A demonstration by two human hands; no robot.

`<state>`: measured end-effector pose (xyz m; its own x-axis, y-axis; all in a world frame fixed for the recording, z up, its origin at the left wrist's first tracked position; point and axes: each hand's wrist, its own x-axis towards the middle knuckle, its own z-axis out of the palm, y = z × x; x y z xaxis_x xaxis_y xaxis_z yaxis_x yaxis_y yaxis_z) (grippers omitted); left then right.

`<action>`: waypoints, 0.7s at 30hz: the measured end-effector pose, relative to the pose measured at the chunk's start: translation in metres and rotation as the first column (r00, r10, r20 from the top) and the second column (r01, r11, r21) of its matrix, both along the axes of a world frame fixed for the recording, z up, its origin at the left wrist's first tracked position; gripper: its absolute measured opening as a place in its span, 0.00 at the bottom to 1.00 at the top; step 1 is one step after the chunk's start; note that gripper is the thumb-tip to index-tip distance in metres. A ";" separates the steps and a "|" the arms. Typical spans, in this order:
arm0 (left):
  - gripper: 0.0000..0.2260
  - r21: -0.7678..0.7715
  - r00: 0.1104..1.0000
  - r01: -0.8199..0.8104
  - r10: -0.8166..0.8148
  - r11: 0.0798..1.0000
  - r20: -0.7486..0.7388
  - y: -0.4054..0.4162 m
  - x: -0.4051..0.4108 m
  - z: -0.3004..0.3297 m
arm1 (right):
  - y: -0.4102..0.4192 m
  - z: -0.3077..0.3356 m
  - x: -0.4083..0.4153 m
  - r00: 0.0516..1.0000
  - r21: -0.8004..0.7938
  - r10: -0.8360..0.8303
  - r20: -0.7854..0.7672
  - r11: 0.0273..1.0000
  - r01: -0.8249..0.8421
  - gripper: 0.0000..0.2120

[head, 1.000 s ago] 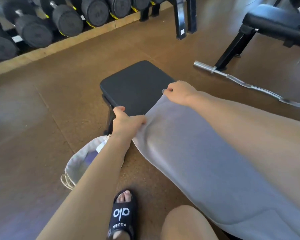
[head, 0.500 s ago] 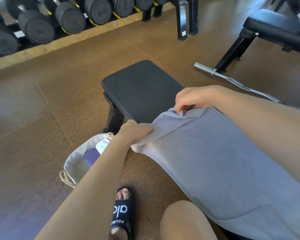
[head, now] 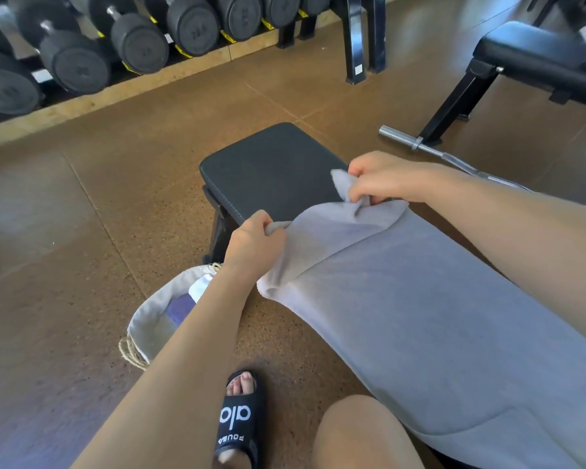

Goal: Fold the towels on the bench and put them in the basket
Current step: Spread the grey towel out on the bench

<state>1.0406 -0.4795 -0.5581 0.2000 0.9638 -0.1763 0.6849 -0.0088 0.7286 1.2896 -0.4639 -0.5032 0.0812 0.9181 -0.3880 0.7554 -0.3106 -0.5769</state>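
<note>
A large pale grey terry towel (head: 437, 316) lay spread along the black padded bench (head: 271, 170), covering the near part of the seat and hanging over its left edge. The left hand (head: 254, 247) had its fingers curled tight round the towel's far left corner, at the bench's left edge. The right hand (head: 383, 181) pinched the far right corner, bunched and lifted a little off the seat, with a tip of cloth sticking out past the fingers. The far end of the bench pad was bare. On the brown speckled floor just left of the bench stood a round woven basket with a pale cloth lining (head: 146, 328); a purple and a white folded cloth showed inside, partly hidden by the left forearm. A foot in a black slide sandal (head: 236, 421) rested near it.
</note>
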 end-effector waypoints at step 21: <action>0.07 0.151 0.897 -0.404 0.358 0.902 0.259 0.105 -0.010 -0.028 | 0.105 -0.075 0.037 0.864 0.603 -0.317 0.392 0.797 0.018 0.10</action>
<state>1.0310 -0.3742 -0.5863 -0.1785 0.9835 0.0292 0.4872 0.0626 0.8711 1.3262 -0.3591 -0.5784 0.2823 0.9057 0.3164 0.9374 -0.1903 -0.2916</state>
